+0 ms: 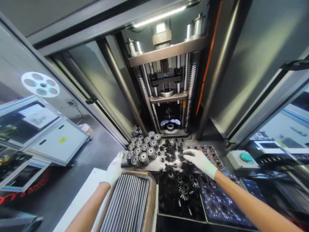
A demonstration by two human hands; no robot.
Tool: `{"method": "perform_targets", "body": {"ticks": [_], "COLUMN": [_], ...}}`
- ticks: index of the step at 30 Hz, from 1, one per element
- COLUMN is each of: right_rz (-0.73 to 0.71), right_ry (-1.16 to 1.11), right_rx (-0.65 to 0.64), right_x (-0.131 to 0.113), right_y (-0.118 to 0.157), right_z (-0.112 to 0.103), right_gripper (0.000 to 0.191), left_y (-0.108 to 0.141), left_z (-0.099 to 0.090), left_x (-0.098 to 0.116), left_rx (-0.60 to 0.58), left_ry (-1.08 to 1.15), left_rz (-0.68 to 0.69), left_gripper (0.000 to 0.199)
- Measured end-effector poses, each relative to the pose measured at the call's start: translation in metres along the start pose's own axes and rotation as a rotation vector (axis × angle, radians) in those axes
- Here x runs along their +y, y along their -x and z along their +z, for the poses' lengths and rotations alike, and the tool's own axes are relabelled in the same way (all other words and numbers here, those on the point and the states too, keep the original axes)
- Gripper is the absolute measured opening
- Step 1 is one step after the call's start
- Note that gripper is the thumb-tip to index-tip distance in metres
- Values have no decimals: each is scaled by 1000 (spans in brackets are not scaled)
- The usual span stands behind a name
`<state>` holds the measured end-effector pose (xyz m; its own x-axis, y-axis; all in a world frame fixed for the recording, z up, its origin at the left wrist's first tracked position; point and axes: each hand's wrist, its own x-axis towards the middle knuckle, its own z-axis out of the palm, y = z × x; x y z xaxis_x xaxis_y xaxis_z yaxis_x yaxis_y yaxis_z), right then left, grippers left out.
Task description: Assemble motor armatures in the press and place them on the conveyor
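Observation:
My left hand [114,170], in a white glove, reaches to a green push button [123,155] on a small box, its fingertips at the button. It holds nothing that I can see. My right hand [199,161], gloved too, stretches its fingers over loose black toothed discs [170,149] in front of the press. Whether the fingertips touch a disc is not clear. Left of the discs lie stacked silver slotted rotor cores [143,157]. The press [169,96] stands upright behind, with a ring-shaped seat [170,127] at its bottom.
A carton [152,193] of steel rods [126,203] stands at the front. Beside it is a black bin [169,206] with toothed discs. Copper-wound parts sit in blue trays [217,206] at right. A second green button [246,157] is on a white box. Glass doors flank the press.

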<state>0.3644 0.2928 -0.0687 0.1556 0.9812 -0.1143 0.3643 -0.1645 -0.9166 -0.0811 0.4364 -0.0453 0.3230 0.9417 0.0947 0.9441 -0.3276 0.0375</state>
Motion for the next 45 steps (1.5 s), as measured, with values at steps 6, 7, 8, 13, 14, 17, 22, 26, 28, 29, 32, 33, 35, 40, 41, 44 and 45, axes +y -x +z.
{"method": "perform_targets", "body": {"ticks": [6,7,8,13,14,17,22,26,28,29,32,33,35,40,41,44,45], "right_rz": [3,10,23,63,52,5,-74,-58,-65,-76,-143,-161,-169,-85,-60,0,9], "right_ry": [-197,-227,-261,-438,-447,-402,-350,-404,-450,-472,-484,-456,-369,-239,-217,-136,-110], "right_rx": [9,13,20,53,69,128,129,181,204,213,240,266,347,473,477,466,453], "right_x": [-14,-17,-18,-23,-25,-34,-49,-50,-54,-58,-78,-87,-101,-114,-113,-110,-109], "right_y": [12,14,16,22,21,14,-8,-29,-43,-52,-86,-98,-123,-176,-184,-203,-208], "right_z": [1,2,3,7,6,-1,-6,0,0,0,-4,-5,-6,-6,-6,-12,-14], "right_gripper": [45,46,47,51,51,44,41,44,44,44,42,41,37,39,40,38,37], "left_y": [13,17,21,24,21,14,4,-8,-12,-14,-15,-15,-13,1,4,3,-1], "left_z": [4,4,6,40,46,50,32,33,41,45,52,53,54,44,38,7,-6], "left_x": [41,53,62,80,81,86,109,133,140,141,144,145,147,146,146,147,150], "left_rx": [29,41,48,162,185,222,241,149,129,129,141,146,151,162,151,78,65], "left_ry": [7,10,7,-54,-58,-57,11,25,9,4,1,2,2,90,141,342,409], "left_rz": [277,362,430,484,471,445,376,409,363,339,335,357,399,316,280,201,191], "left_gripper": [59,56,52,38,35,31,41,32,33,35,38,37,35,30,29,27,24]}}
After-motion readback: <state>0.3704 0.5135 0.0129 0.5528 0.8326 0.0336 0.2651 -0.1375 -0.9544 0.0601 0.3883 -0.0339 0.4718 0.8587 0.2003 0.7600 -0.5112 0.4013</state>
